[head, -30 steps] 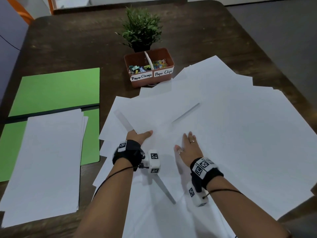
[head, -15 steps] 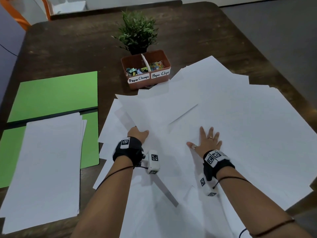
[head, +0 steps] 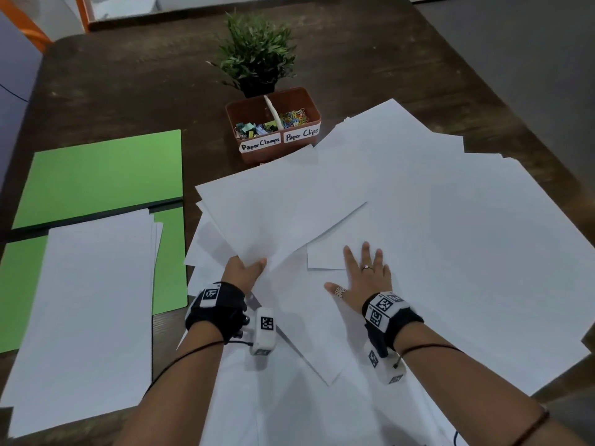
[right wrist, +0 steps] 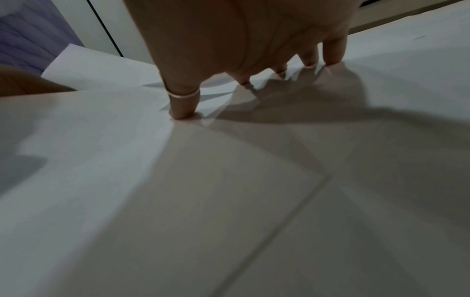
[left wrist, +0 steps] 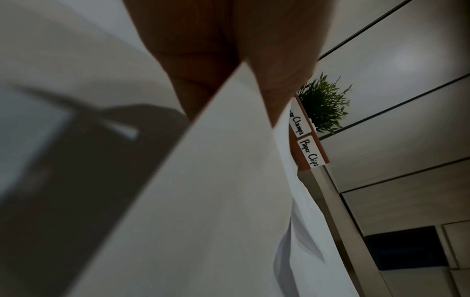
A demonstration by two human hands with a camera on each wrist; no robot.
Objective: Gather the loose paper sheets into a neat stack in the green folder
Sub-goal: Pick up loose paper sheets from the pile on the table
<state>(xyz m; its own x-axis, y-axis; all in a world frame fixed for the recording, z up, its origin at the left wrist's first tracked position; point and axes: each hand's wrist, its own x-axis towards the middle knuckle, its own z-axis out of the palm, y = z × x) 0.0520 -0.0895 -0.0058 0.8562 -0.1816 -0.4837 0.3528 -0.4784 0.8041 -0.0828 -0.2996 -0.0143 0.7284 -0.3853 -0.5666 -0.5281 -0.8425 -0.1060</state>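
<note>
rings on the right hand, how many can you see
2: one ring on a middle finger of the right hand, another ring on its thumb. Others could be hidden underneath.

Left hand (head: 246, 268): thumb on top, fingers hidden below, pinching the near corner of a sheet (head: 283, 214).
Right hand (head: 365, 278): palm down, fingers spread and straight, fingertips (right wrist: 182, 114) pressing flat.
Forearms: both bare, reaching forward, each wearing a black wrist strap.

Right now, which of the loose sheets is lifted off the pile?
The sheet nearest the green folder, whose near corner the left hand pinches; it tilts above the others. The remaining loose sheets lie flat under the right hand.
</note>
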